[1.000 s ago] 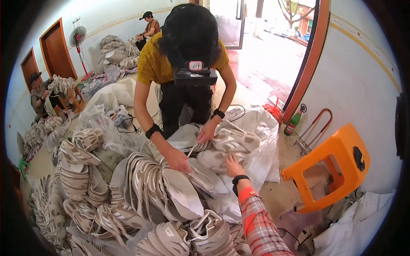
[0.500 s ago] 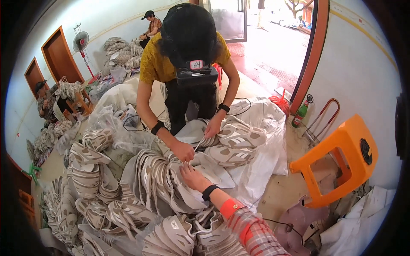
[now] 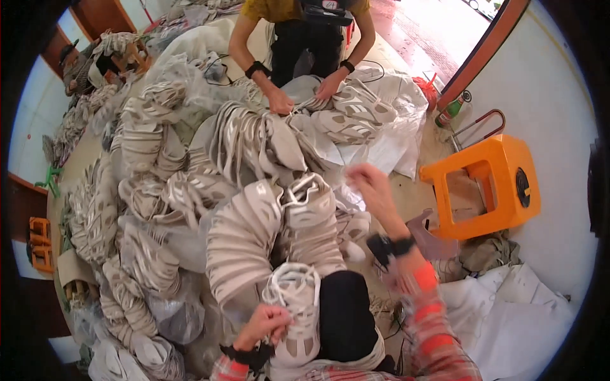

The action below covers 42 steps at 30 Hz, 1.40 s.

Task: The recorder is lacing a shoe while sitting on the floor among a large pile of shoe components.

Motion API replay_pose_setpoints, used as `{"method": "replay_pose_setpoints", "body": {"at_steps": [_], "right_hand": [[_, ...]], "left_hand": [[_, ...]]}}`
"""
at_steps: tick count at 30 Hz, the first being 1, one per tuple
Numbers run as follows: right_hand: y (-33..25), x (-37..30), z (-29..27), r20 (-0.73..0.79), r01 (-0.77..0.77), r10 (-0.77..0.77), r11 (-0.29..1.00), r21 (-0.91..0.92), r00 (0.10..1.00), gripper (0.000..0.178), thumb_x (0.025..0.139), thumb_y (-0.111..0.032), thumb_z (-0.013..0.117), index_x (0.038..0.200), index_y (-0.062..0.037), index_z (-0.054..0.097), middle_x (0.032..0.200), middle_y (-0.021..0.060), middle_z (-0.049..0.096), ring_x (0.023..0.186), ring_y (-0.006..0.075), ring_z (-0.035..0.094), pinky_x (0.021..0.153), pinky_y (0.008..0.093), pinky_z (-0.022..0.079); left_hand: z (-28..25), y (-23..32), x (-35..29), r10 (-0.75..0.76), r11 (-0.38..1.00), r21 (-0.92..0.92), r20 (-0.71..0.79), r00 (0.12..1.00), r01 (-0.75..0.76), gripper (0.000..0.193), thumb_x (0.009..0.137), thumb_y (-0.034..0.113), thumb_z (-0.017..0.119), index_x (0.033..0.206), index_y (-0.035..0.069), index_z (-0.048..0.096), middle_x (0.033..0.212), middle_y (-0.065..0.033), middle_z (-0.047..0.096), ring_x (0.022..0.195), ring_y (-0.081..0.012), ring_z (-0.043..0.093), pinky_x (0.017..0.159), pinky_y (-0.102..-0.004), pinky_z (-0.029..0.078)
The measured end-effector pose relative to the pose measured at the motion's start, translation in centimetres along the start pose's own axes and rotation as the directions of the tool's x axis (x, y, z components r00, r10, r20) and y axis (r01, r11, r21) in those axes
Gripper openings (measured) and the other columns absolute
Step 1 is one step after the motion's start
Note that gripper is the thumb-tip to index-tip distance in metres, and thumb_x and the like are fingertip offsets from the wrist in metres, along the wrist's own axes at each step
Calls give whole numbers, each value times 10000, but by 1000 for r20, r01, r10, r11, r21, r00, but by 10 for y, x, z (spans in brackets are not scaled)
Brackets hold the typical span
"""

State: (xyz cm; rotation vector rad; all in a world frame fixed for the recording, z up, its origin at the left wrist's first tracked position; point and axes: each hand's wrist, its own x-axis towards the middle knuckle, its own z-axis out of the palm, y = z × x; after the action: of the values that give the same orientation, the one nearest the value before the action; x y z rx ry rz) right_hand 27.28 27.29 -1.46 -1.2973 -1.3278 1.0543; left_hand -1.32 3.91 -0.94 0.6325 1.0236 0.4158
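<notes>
A beige and white shoe upper (image 3: 298,333) with white laces lies at my lap, beside my dark-clothed knee (image 3: 346,317). My left hand (image 3: 265,324) is closed at its left edge, fingers curled against the lacing; what they pinch is hidden. My right hand (image 3: 373,190) is raised to the right of the stacked uppers, smeared by motion, so its fingers cannot be read. Ahead of my knee stand two curved stacks of nested shoe uppers, a left stack (image 3: 244,235) and a right stack (image 3: 311,222); a white lace crosses the top of the right one.
Opposite, a co-worker's hands (image 3: 304,96) work among more uppers (image 3: 356,111). Heaped uppers (image 3: 143,143) and plastic bags (image 3: 178,317) spread leftward. To the right are an orange stool (image 3: 483,190) on its side, a green bottle (image 3: 451,111) and white sheeting (image 3: 508,311).
The view has tipped down, bringing the laced upper and my left hand into sight. My right hand has come back from beside the co-worker's hands and the stack there.
</notes>
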Motion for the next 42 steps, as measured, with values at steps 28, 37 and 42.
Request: {"method": "replay_pose_setpoints", "body": {"at_steps": [28, 37, 42], "right_hand": [[-45, -235, 64, 392, -154, 208, 974, -164, 896, 203, 863, -146, 534, 1016, -15, 549, 592, 33, 538, 413, 93, 512, 347, 227, 411], [-64, -213, 85, 679, -233, 362, 932, -277, 638, 245, 858, -236, 547, 742, -20, 557, 544, 19, 522, 380, 92, 478, 341, 237, 386], [-65, -216, 90, 734, -38, 353, 912, -408, 580, 216, 827, -223, 576, 769, -15, 582, 553, 31, 540, 380, 92, 478, 354, 252, 393]], "left_hand": [[-26, 31, -19, 662, 42, 978, 125, 739, -202, 181, 773, 199, 539, 722, 34, 592, 755, -157, 572, 742, -324, 553, 649, -410, 430], [-143, 53, -174, 592, 63, 998, -21, 806, -20, 150, 795, 182, 549, 827, 53, 618, 761, -135, 597, 723, -314, 574, 631, -376, 445], [-177, 3, -195, 678, 33, 970, -198, 708, 240, 167, 775, 199, 558, 775, 45, 623, 753, -163, 591, 750, -354, 561, 666, -420, 445]]}}
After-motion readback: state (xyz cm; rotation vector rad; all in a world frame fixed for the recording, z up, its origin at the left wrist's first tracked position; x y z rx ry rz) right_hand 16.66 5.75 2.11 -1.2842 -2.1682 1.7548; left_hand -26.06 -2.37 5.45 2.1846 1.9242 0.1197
